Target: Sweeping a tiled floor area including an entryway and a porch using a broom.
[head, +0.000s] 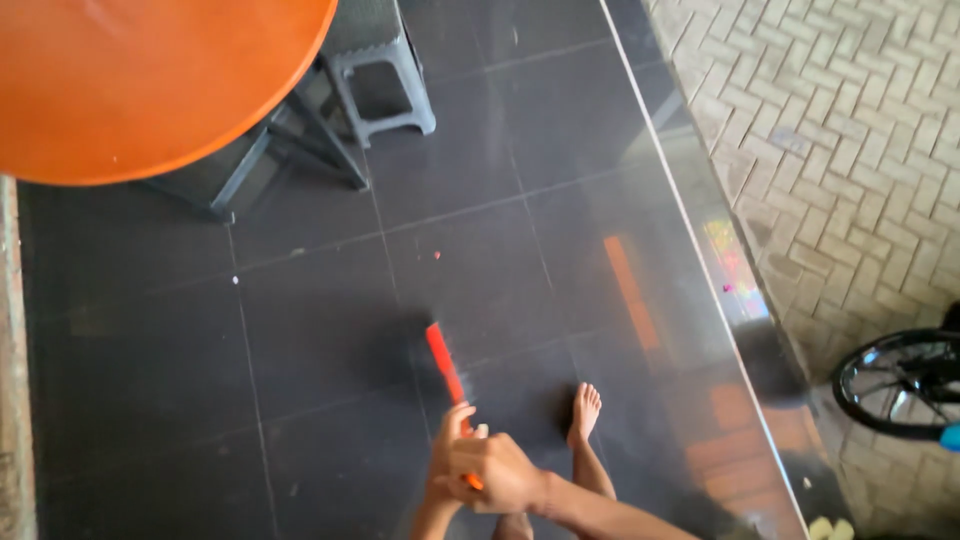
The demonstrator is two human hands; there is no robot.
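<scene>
A long red-handled broom [445, 365] is gripped by both hands [480, 470] (left probably lower, overlapped) for leverage over dark glossy floor tiles [330, 330].

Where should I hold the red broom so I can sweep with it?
Probably hold the red broom handle at its near, upper end, coming from above, as both hands do here. The right hand wraps that end and the left hand sits just ahead on it. The handle slants away and down toward the dark tiled floor, so its top end is nearest you.
</scene>
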